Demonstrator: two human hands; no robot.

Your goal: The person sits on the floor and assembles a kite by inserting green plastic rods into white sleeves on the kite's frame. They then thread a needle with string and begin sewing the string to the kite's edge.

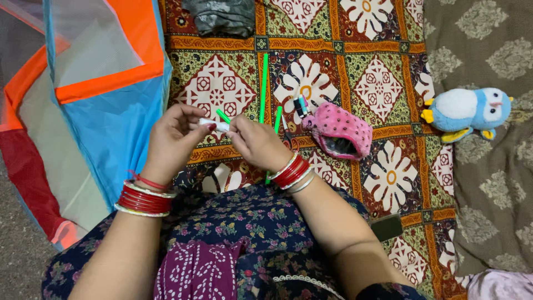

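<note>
Both hands meet over a patterned quilt [383, 183] in red, orange, green and white. The left hand [173, 141] and the right hand [256, 143] pinch the two ends of a small white tube [214, 124] between thumb and fingertips, the other fingers curled in close. A short green stick [223, 116] juts up and to the left from between the two hands, right beside the tube; which fingers grip it cannot be told. Red and silver bangles [143, 199] ring the left wrist, and a like set sits on the right wrist.

Just beyond the right hand, a long green stick [264, 88] lies on the quilt, running away from the person, with a shorter green one [277, 119] beside it to the right. Right of these lies a pink dotted pouch [340, 129], its dark mouth open toward the near side, with a few markers [302, 105] at its far left corner. Farther right, on an olive-grey patterned blanket [488, 194], a blue and white plush penguin [469, 111] lies on its side. At far centre sits a crumpled dark plastic bag [219, 15]. On the left stands a mesh tent [94, 94] with orange, blue and red panels. A dark flat phone-like slab [387, 226] rests near the right elbow
</note>
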